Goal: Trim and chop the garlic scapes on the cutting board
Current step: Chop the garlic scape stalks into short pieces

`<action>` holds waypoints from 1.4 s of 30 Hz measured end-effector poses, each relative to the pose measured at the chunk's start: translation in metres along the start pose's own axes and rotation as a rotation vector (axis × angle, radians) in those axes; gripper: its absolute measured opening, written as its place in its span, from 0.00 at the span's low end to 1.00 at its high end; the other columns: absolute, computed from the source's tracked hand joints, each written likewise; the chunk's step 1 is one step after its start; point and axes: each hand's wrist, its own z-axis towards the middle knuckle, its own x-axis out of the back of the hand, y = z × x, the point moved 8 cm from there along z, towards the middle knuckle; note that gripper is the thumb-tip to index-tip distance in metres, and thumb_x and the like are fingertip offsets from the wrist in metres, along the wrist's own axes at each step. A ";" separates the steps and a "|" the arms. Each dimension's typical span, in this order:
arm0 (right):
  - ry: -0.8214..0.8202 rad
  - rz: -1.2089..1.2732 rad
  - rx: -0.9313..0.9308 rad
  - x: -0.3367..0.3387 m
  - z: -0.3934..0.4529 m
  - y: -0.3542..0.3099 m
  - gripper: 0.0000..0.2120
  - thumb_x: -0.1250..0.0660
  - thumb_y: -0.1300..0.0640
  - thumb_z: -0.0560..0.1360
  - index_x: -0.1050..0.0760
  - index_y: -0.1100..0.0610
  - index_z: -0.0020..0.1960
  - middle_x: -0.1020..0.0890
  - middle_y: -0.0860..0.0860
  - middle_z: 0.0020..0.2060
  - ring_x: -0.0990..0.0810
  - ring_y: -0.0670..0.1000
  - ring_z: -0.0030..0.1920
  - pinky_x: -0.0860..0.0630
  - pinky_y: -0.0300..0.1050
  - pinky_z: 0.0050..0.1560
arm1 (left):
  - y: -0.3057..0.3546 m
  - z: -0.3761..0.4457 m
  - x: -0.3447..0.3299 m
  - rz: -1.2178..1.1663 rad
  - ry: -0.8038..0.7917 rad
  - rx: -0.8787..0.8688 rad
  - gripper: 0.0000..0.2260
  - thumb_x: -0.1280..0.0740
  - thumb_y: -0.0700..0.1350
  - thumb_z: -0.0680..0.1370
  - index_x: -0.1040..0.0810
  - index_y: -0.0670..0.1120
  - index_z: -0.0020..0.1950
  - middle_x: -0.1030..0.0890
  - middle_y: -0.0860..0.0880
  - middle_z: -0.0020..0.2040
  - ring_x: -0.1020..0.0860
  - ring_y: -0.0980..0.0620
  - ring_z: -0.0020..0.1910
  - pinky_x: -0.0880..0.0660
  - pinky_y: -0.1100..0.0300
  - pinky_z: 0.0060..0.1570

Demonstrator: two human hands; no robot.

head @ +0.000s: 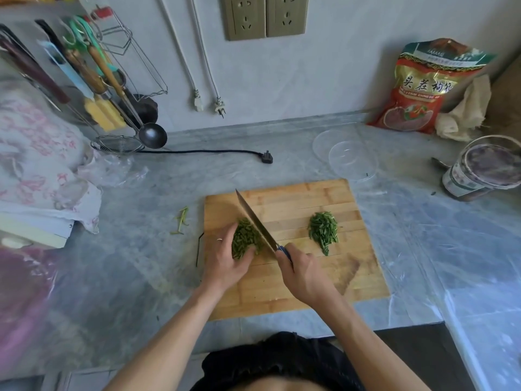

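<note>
A wooden cutting board [296,280] lies on the grey worktop [141,263], with trimmed pale ends [181,220] just off its left edge and a black plug [267,157] on its cord behind. Clear plastic lids [346,155] sit beyond the board's far right corner, a lidded jar [485,170] further right, and hanging ladles and utensils [112,88] at the left wall. A red bag [417,88] against the wall bears Chinese characters, too blurred to read surely. The left hand [225,259] cups a heap of chopped garlic scapes [244,238], fingers curved around it. The right hand [303,273] grips the knife [255,220] by its blue handle, blade beside that heap. A second chopped pile [323,231] lies apart to the right.
</note>
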 end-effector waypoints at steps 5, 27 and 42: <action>0.053 0.058 -0.061 0.009 0.000 0.006 0.15 0.43 0.55 0.83 0.38 0.55 0.38 0.35 0.51 0.24 0.39 0.54 0.24 0.44 0.45 0.26 | -0.004 -0.003 0.005 0.067 0.091 0.013 0.38 0.36 0.69 0.72 0.37 0.50 0.76 0.35 0.47 0.77 0.39 0.49 0.77 0.35 0.45 0.72; 0.015 0.043 -0.070 0.004 -0.004 0.000 0.14 0.44 0.54 0.83 0.36 0.56 0.39 0.33 0.49 0.24 0.37 0.51 0.22 0.43 0.40 0.22 | 0.001 0.022 0.006 -0.010 0.088 -0.019 0.29 0.32 0.57 0.78 0.33 0.46 0.75 0.29 0.48 0.73 0.31 0.57 0.69 0.32 0.60 0.66; -0.037 0.273 -0.216 0.022 -0.004 0.001 0.18 0.44 0.46 0.82 0.29 0.59 0.43 0.21 0.59 0.32 0.27 0.53 0.26 0.29 0.49 0.26 | 0.029 -0.009 0.041 -0.281 0.299 0.152 0.10 0.33 0.38 0.79 0.18 0.53 0.53 0.17 0.56 0.51 0.21 0.67 0.50 0.25 0.72 0.51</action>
